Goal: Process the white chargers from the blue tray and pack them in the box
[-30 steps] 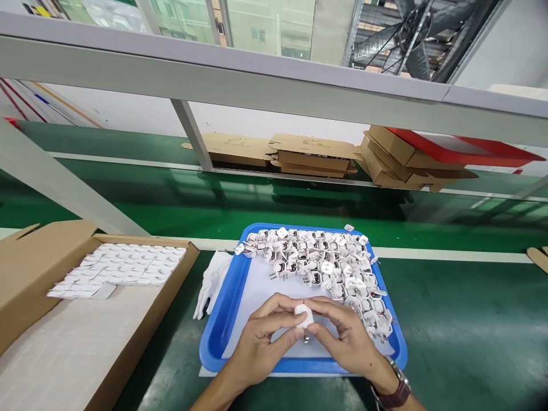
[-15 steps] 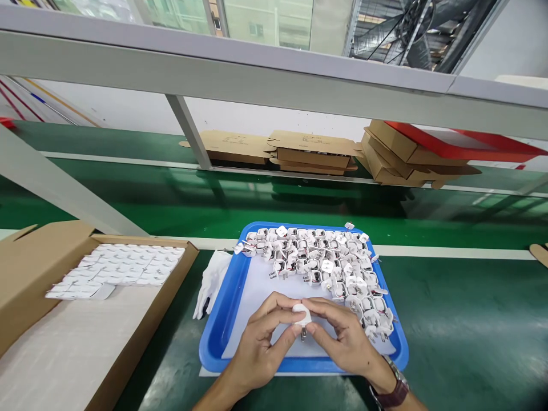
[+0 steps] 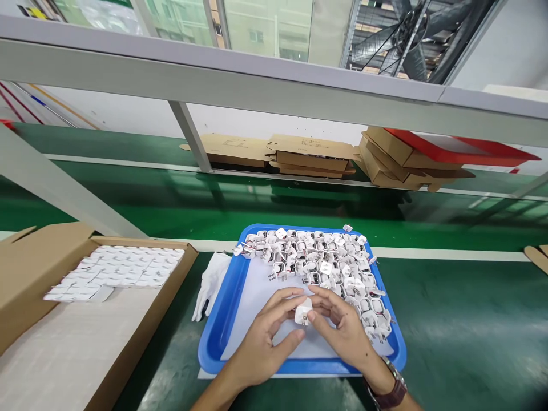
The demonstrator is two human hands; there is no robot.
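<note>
A small white plug charger (image 3: 303,312) is held over the front part of the blue tray (image 3: 209,342), its prongs pointing towards me. My right hand (image 3: 338,328) grips it between the thumb on its right side and the fingers behind. Beside it, my left hand (image 3: 272,337) has its thumb spread away, while its fingertips reach the charger's upper left; whether they press on it I cannot tell. Many white plug chargers with uncovered insides (image 3: 317,251) crowd the back and right of the tray, on a white sheet (image 3: 244,319).
An open cardboard box (image 3: 141,337) with rows of white pieces (image 3: 124,265) stands at the left. A white glove (image 3: 212,282) lies between box and tray. Flattened cartons (image 3: 312,151) and a red tray (image 3: 462,149) lie behind a grey frame bar (image 3: 257,80).
The charger has turned so its face with the prongs points more towards me. My left thumb has come off it, and the left hand has loosened.
</note>
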